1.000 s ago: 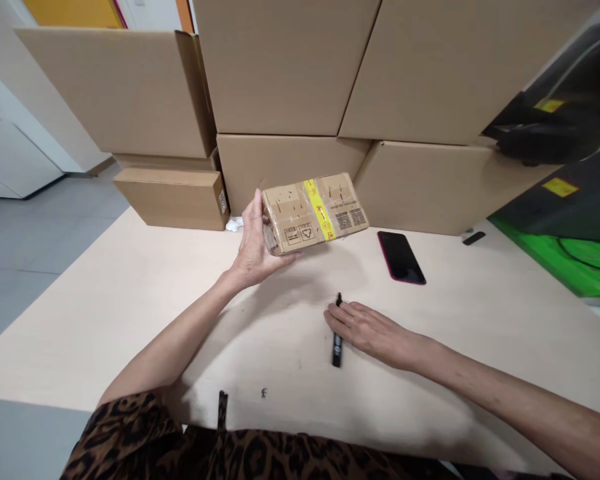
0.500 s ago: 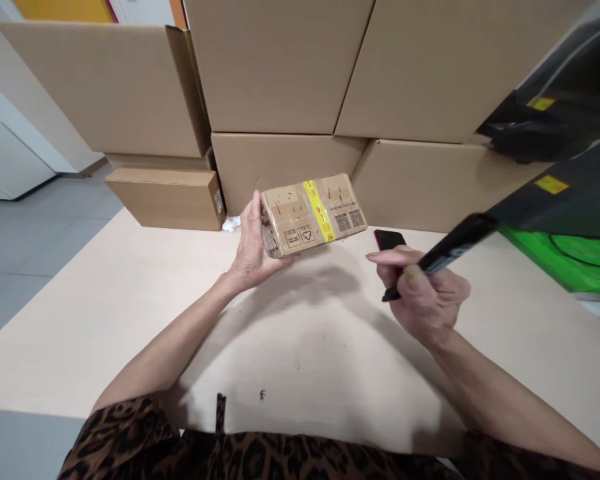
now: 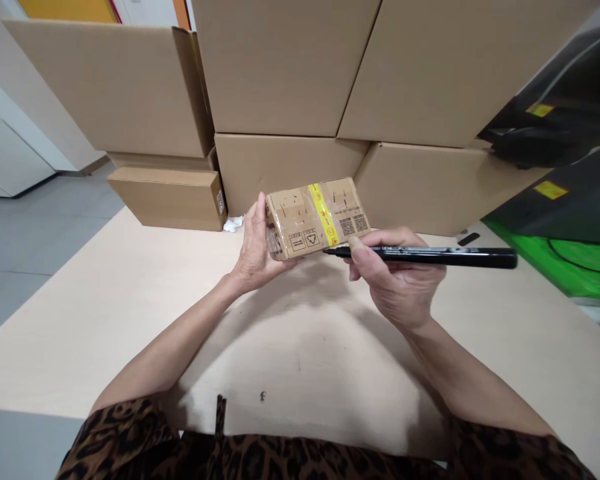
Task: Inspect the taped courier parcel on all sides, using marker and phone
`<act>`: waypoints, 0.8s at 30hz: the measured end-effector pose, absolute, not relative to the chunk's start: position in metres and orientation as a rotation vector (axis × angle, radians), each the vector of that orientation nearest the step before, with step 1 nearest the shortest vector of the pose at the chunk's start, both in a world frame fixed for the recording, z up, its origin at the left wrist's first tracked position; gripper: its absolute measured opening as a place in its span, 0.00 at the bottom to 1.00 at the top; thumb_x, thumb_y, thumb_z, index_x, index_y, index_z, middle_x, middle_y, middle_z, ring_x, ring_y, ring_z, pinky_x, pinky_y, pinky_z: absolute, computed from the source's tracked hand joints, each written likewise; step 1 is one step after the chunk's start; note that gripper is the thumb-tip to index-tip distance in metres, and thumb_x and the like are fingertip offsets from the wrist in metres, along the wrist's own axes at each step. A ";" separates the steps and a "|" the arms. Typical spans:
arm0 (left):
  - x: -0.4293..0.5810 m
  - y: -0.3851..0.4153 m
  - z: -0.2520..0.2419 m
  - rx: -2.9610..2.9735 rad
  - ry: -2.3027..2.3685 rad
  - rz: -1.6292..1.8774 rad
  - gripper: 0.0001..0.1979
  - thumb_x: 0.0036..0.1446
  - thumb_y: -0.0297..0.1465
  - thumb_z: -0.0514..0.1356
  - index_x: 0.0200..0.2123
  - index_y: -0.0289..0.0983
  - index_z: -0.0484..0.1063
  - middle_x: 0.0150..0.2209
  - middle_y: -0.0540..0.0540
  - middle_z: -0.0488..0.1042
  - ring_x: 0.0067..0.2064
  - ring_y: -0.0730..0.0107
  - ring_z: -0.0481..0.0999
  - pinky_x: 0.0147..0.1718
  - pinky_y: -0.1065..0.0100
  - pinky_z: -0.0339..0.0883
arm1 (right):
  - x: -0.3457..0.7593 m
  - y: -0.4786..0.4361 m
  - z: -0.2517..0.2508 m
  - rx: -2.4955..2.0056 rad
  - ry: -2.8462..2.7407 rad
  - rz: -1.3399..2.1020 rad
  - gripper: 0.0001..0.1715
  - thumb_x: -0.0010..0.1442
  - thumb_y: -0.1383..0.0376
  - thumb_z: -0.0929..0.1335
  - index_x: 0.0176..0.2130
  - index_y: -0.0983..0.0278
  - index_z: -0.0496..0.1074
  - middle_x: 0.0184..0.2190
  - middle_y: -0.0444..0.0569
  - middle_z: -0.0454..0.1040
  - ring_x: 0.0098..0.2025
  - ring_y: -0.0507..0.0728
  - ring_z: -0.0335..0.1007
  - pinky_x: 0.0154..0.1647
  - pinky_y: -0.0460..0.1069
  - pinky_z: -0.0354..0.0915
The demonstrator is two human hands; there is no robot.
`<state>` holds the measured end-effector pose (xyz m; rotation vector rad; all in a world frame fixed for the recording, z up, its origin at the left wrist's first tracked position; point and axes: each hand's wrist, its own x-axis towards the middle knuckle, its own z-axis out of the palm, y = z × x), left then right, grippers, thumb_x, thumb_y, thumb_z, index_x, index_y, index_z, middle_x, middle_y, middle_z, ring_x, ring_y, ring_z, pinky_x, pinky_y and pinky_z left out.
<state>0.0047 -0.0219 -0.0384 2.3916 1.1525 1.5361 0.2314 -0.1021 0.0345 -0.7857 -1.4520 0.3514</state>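
My left hand [image 3: 255,247] grips the left end of a small cardboard box [image 3: 290,213], holding it tilted above the table. Clear tape, a yellow tape band with red print, and black printed symbols cover the box's visible face. In my right hand [image 3: 400,280] is a black marker pen [image 3: 445,256], pinched between thumb and fingers and lying nearly level. Its uncapped tip points left, at the lower edge of the box beside the yellow band; whether it touches the cardboard I cannot tell.
Large cardboard boxes [image 3: 280,67] are stacked along the back of the pale table [image 3: 105,320]. A flatter carton [image 3: 165,200] stands at the left, with crumpled white paper [image 3: 233,224] beside it. Toward the right back lies a small dark object [image 3: 469,239], near a green surface [image 3: 545,267].
My right hand has moved left to the box, and the marker has swung from slanted to nearly level, its tip now at the box's lower edge. The phone behind that hand is now hidden.
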 end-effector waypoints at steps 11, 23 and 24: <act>0.008 -0.023 -0.038 2.407 1.169 1.561 0.75 0.43 0.65 0.72 0.78 0.47 0.26 0.74 0.27 0.50 0.74 0.34 0.57 0.70 0.33 0.57 | 0.225 -0.094 0.038 -0.800 -1.636 0.205 0.09 0.64 0.63 0.73 0.32 0.57 0.74 0.24 0.38 0.73 0.22 0.49 0.63 0.23 0.48 0.63; 0.007 -0.024 -0.037 2.385 1.121 1.554 0.75 0.44 0.63 0.72 0.78 0.47 0.27 0.75 0.28 0.48 0.74 0.33 0.56 0.71 0.33 0.55 | 0.222 -0.100 0.042 -0.704 -1.570 0.275 0.08 0.65 0.64 0.73 0.33 0.57 0.74 0.23 0.38 0.72 0.22 0.49 0.65 0.24 0.49 0.63; 0.007 -0.024 -0.037 2.386 1.117 1.549 0.75 0.44 0.63 0.72 0.78 0.47 0.27 0.75 0.28 0.48 0.74 0.32 0.55 0.71 0.33 0.55 | 0.221 -0.100 0.042 -0.700 -1.570 0.271 0.08 0.65 0.63 0.73 0.32 0.58 0.74 0.23 0.38 0.72 0.22 0.49 0.65 0.24 0.49 0.63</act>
